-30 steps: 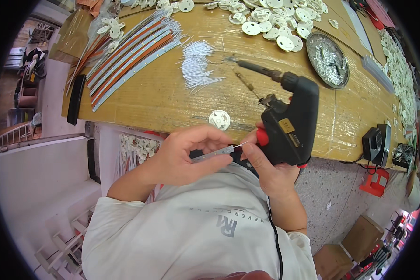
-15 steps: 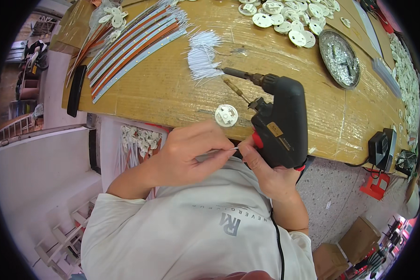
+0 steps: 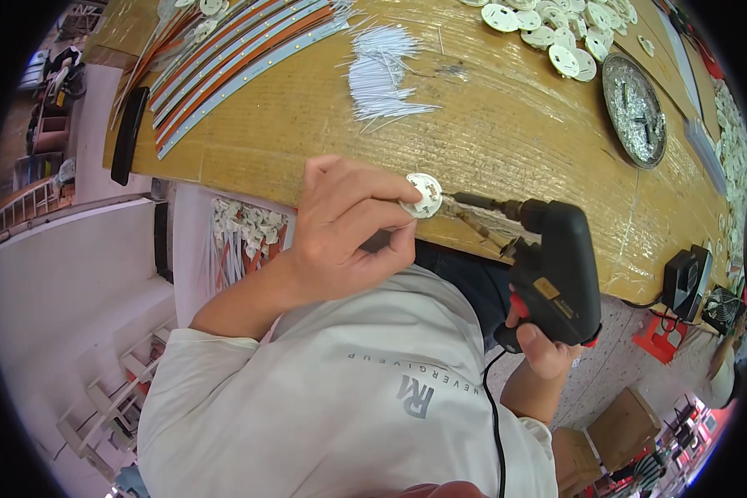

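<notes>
My right hand (image 3: 546, 353) is wrapped round the grip of a black soldering gun (image 3: 568, 270) with a red trigger. Its long tip points left, beside a thin brass-coloured guide tube, and reaches the right edge of a white round plastic part (image 3: 429, 199). My left hand (image 3: 349, 224) is curled at that part's left side, with the fingertips against its edge. Whether a wire is also between the thumb and fingers cannot be made out. The white part is at the near side of the table. A pile of short white wires (image 3: 382, 79) lies beyond it.
White and orange LED strips (image 3: 249, 70) lie at the far left near a black bar (image 3: 129, 137). White round parts (image 3: 564, 33) are heaped at the back, left of a dark round dish (image 3: 637, 112). An open container of parts (image 3: 245, 226) stands below the table edge.
My left hand has moved from a pinch beside the right hand to the white round part. The soldering gun has shifted right and nearer, its tip now at the part.
</notes>
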Tool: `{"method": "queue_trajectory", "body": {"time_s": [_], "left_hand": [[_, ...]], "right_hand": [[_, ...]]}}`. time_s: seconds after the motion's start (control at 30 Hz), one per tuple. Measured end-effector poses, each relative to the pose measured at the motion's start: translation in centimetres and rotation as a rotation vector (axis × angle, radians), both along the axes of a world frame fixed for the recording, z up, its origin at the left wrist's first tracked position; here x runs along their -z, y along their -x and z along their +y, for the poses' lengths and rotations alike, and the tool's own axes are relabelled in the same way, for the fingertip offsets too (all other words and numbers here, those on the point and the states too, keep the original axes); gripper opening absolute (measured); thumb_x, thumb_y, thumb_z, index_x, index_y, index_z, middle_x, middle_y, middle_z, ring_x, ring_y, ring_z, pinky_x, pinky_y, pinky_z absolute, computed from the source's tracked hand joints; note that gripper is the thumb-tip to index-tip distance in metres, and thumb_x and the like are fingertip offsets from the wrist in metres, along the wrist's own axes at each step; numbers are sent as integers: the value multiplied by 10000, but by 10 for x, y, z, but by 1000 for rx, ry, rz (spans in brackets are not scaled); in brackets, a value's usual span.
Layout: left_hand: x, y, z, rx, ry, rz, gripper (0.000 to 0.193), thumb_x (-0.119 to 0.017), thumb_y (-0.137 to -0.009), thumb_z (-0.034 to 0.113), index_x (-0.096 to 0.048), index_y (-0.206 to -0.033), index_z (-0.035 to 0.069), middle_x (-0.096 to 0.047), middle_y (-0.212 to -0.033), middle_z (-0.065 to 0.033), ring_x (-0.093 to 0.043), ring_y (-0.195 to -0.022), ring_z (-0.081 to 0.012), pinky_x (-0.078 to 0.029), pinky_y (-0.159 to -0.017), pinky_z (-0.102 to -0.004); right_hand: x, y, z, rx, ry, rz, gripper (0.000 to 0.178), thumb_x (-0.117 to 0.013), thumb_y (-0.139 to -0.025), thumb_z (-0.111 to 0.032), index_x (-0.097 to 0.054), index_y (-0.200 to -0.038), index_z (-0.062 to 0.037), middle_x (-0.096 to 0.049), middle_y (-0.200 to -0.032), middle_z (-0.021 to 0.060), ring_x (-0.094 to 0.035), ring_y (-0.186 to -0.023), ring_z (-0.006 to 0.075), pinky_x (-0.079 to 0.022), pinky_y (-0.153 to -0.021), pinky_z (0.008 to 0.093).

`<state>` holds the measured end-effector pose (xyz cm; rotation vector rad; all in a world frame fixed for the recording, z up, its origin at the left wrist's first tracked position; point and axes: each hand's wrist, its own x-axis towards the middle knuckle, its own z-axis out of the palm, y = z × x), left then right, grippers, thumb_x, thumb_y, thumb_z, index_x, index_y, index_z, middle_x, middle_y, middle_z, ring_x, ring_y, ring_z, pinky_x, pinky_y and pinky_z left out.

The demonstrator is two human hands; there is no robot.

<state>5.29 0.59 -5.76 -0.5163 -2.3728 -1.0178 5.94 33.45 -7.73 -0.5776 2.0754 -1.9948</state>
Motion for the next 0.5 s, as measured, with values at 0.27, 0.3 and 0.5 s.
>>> {"method": "queue_trajectory", "body": {"time_s": [0.27, 0.3, 0.5], "left_hand": [[4, 0, 1, -2, 8, -3, 297, -801, -685, -55, -683, -905, 106, -755, -1060, -27, -679, -863, -202, -390, -832, -370], [4, 0, 1, -4, 7, -6, 297, -801, -685, -55, -683, -905, 106, -755, -1060, -27, -679, -863, -202, -390, -832, -370], [3, 1, 0, 6, 4, -15, 284, -808, -683, -42, -686, -893, 104, -755, -1061, -32, -679, -866, -200, -383, -834, -372]], "right_hand": [[-28, 17, -31, 70, -26, 3, 176, -734, -642, -173, -694, -742, -34, -657, -632, 48, -595, -506, 267, -462, -523, 332], [-27, 16, -31, 70, -33, 14, 196, -732, -639, -185, -693, -749, -27, -651, -630, 51, -579, -500, 267, -449, -515, 336], [-25, 13, -28, 94, -105, 47, 279, -726, -616, -221, -692, -780, 3, -608, -612, 64, -516, -475, 273, -409, -496, 351]]}}
